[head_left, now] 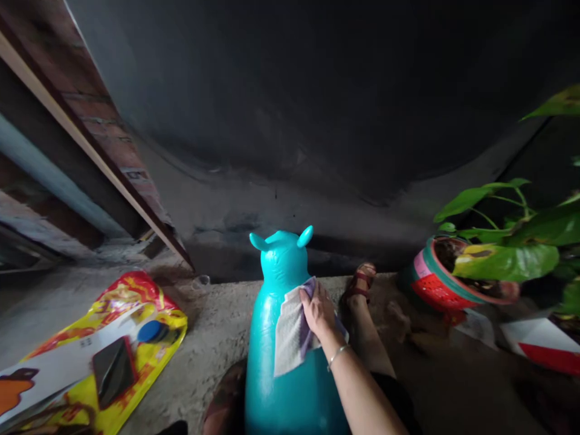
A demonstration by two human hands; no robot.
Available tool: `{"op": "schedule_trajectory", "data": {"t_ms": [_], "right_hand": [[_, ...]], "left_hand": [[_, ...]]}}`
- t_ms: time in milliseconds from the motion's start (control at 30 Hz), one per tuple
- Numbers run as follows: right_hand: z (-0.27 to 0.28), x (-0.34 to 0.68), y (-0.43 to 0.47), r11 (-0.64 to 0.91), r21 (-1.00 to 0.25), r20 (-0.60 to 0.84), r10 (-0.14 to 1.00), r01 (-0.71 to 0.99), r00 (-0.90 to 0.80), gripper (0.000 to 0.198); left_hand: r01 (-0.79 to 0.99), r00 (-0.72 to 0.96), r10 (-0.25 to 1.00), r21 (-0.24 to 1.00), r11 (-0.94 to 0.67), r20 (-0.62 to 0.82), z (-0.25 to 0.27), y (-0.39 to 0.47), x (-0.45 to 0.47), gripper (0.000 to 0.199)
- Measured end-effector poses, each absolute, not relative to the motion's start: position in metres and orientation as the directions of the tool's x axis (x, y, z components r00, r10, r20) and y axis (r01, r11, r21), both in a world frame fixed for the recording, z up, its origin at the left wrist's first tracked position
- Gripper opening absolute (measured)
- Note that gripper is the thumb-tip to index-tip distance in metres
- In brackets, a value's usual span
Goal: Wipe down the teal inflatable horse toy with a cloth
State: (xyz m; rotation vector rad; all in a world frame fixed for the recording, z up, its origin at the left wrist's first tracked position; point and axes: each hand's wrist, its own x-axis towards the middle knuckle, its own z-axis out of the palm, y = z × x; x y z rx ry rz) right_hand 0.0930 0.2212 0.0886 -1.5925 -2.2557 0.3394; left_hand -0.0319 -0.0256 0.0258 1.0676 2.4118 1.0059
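Note:
A shiny teal inflatable animal toy (281,374) with two small horns stands upright in front of me, between my legs. My right hand (319,311) presses a pale grey-and-lilac cloth (292,332) flat against the toy's upper right side, just below its head. A thin bracelet circles that wrist. My left hand is out of sight.
A yellow and red plastic bag (136,290) lies on the concrete floor at left, with a dark phone (113,370) and a blue round lid (151,331) on it. A red and green pot (435,284) with a leafy plant stands at right. My sandalled foot (360,284) rests by the ledge.

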Motion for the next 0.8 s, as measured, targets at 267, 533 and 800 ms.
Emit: {"op": "schedule_trajectory", "data": {"t_ms": [267, 533, 800], "right_hand": [[0.102, 0.098, 0.206, 0.272, -0.367, 0.099, 0.962, 0.890, -0.253, 0.050], [0.068, 0.128, 0.118, 0.475, -0.235, 0.337, 0.858, 0.848, -0.387, 0.061], [0.098, 0.059, 0.164, 0.350, -0.268, 0.253, 0.925, 0.898, -0.285, 0.070]], "left_hand": [[0.524, -0.624, 0.781, 0.738, 0.426, -0.009, 0.032, -0.026, -0.045, 0.058], [0.672, -0.572, 0.796, 0.669, 0.319, 0.196, 0.077, 0.036, 0.029, 0.045], [0.759, -0.508, 0.785, 0.615, 0.214, 0.354, 0.107, 0.154, 0.055, 0.047]]}}
